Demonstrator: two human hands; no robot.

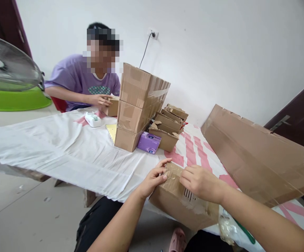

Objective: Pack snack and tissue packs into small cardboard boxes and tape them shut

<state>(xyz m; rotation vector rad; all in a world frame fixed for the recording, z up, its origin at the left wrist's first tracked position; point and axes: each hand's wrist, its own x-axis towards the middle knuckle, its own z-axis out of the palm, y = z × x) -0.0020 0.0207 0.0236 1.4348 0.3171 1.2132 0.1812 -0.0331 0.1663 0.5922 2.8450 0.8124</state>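
A brown cardboard box (178,206) with clear tape on its upper face lies at the near table edge, in front of me. My left hand (153,179) grips its left end, with the fingers over the top and the thumb along the side. Above the printed dark bars on the box, my right hand (200,182) is closed, fingertips curled together against the taped surface. Whatever those fingertips pinch is hidden. By my right forearm, a roll of clear tape (227,227) and a green-handled tool (245,231) are partly covered.
Beyond my hands stand stacked closed boxes (131,117), a purple box (149,142) and several open boxes (165,136). A large cardboard sheet or carton (257,154) fills the right side. Across the table, a person in a purple shirt (81,77) handles a small box (113,106).
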